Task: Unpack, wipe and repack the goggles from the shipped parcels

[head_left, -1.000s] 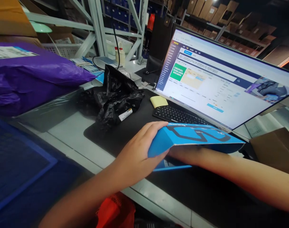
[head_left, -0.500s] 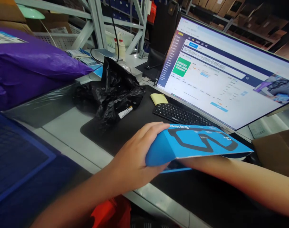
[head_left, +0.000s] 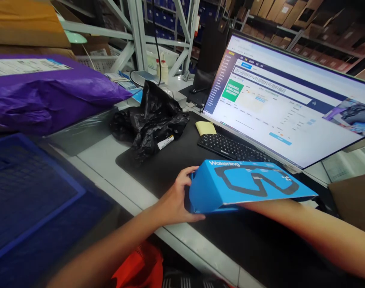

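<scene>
A blue cardboard box (head_left: 257, 184) with "Wakening" and a dark goggle outline printed on top is tilted above the black desk mat. My left hand (head_left: 181, 200) is wrapped round its left end, fingertips at the upper edge and thumb along the lower edge. From the right, my right forearm (head_left: 314, 228) reaches under the printed panel. The box hides my right hand, so I cannot tell whether it is inside or beneath. Beyond my left hand lies a crumpled black plastic bag (head_left: 152, 120) with a white barcode label.
Behind the box are a black keyboard (head_left: 230, 147), a yellow sticky-note pad (head_left: 205, 128) and a lit monitor (head_left: 278, 104). A large purple package (head_left: 59, 96) and a blue plastic crate (head_left: 35, 192) occupy the left. At the right edge stands a brown carton (head_left: 355, 196).
My left hand has shifted its grip outward to the box's left end, uncovering the whole printed word. The box has tipped slightly, showing more of its end face. The camera view has swung left.
</scene>
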`<action>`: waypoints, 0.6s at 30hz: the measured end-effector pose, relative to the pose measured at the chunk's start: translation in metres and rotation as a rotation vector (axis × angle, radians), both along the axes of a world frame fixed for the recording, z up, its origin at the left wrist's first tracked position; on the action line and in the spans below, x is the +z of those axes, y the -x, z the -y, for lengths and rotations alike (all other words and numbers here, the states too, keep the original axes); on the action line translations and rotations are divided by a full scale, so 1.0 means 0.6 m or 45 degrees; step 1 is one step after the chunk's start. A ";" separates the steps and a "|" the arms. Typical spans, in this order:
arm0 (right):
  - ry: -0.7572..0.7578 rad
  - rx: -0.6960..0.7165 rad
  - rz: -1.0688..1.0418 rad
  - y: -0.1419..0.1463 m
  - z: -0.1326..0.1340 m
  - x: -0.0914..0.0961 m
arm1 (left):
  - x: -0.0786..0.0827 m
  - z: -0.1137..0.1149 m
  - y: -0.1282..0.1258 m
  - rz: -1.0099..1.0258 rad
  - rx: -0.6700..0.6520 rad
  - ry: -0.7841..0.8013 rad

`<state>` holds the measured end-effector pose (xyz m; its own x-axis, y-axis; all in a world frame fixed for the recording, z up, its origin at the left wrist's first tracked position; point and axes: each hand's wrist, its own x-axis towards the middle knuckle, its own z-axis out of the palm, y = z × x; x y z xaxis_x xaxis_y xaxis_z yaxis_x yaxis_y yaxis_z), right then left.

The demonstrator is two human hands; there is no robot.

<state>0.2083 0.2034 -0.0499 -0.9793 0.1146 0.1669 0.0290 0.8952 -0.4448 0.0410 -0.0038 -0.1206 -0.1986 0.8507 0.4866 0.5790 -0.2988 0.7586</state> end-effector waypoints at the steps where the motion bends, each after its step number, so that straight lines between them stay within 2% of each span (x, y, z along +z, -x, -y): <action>1: -0.024 0.000 -0.005 -0.007 -0.002 0.013 | 0.002 0.002 -0.001 -0.050 -0.009 -0.010; 5: -0.302 -0.004 0.028 -0.022 0.012 0.071 | 0.015 0.008 -0.001 -0.192 -0.021 0.015; 7: -0.375 0.034 -0.022 -0.029 0.028 0.101 | 0.019 0.010 -0.003 -0.214 -0.031 0.006; 11: -0.173 0.118 -0.262 -0.082 0.049 0.145 | 0.018 0.008 -0.008 -0.146 0.031 0.043; 14: -0.087 0.091 -0.457 -0.140 0.057 0.140 | 0.016 -0.002 -0.009 0.068 0.186 0.086; 18: -0.067 -0.006 -0.684 -0.178 0.069 0.098 | 0.022 -0.027 -0.005 0.490 0.429 0.107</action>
